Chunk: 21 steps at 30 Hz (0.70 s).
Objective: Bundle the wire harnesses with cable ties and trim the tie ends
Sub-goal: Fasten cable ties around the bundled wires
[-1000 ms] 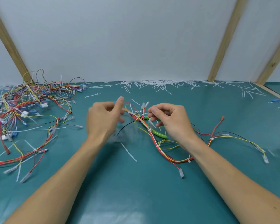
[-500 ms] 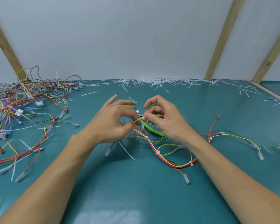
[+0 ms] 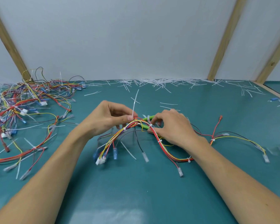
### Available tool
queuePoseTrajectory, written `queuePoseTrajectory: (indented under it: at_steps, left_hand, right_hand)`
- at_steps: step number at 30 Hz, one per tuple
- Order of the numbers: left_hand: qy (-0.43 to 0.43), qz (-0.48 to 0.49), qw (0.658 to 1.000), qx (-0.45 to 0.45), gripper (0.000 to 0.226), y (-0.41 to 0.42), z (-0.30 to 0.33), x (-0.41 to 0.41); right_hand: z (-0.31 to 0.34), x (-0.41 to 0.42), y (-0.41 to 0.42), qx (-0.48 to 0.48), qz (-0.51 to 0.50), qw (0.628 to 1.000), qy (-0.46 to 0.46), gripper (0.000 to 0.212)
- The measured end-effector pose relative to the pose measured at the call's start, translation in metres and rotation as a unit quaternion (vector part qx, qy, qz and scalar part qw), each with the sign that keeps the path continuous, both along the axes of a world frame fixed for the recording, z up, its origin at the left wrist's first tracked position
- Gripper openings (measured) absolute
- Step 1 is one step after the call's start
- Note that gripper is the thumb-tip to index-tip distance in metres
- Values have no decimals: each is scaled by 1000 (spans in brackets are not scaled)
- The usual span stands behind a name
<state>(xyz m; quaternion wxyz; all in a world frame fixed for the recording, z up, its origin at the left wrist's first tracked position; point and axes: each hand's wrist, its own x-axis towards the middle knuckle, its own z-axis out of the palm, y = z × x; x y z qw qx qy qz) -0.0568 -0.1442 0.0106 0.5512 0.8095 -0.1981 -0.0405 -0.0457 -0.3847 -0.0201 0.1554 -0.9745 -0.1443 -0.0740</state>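
My left hand (image 3: pixel 107 122) pinches the wire harness (image 3: pixel 152 135) where an uncut cable tie (image 3: pixel 135 104) stands up, right hand (image 3: pixel 173 126) curls round the green-handled cutters (image 3: pixel 148 118) on the table (image 3: pixel 152 191); I'd cut flush at the head, keeping blades off the wires.

At centre frame I see my left hand (image 3: pixel 110 120) pinching a white cable tie (image 3: pixel 135 102), its tail pointing up, at the arched wire harness (image 3: pixel 153 135). My right hand (image 3: pixel 173 126) grips the harness beside a green-handled tool (image 3: pixel 148 118) (mostly hidden). More harnesses (image 3: pixel 26 101) are heaped at left on the teal tabletop (image 3: pixel 136 191).
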Motion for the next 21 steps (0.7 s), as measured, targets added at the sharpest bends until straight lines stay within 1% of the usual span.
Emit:
queuePoseTrajectory:
  at_steps: [2,3,6,7,9,11,13,15,18,21]
  left_hand:
    - [-7,6,1000,2,22,-5,-5,0]
    - [-14,10,1000,6,21,-7,-7,0]
    - [-25,10,999,-32,11,-12,-12,1]
    - [-24,2,998,-51,8,-12,-12,1]
    - [-26,-6,996,-81,8,-8,-12,2]
    - [-27,-3,994,-102,11,-5,-11,3]
    - [-25,-2,994,-105,12,-5,-12,5]
    - [-32,-1,995,-93,9,-9,-14,5]
    - [-62,28,996,-60,10,-13,-17,7]
    - [-100,75,992,-6,5,-12,-19,11]
  right_hand:
    - [-1,-1,1,4,13,1000,-24,17]
    - [-2,0,1,1,14,999,-36,14]
    - [-4,4,1,3,-17,997,-77,18]
    - [-4,6,1,24,-31,995,-97,19]
    - [-2,10,-2,122,-61,982,-133,17]
    - [1,13,-9,262,-96,951,-133,13]
    - [5,18,-15,390,-123,907,-102,15]
    - [9,21,-17,494,-129,856,-77,17]
    - [16,24,-19,595,-119,791,-79,17]
    - [25,21,-23,640,-93,754,-114,15]
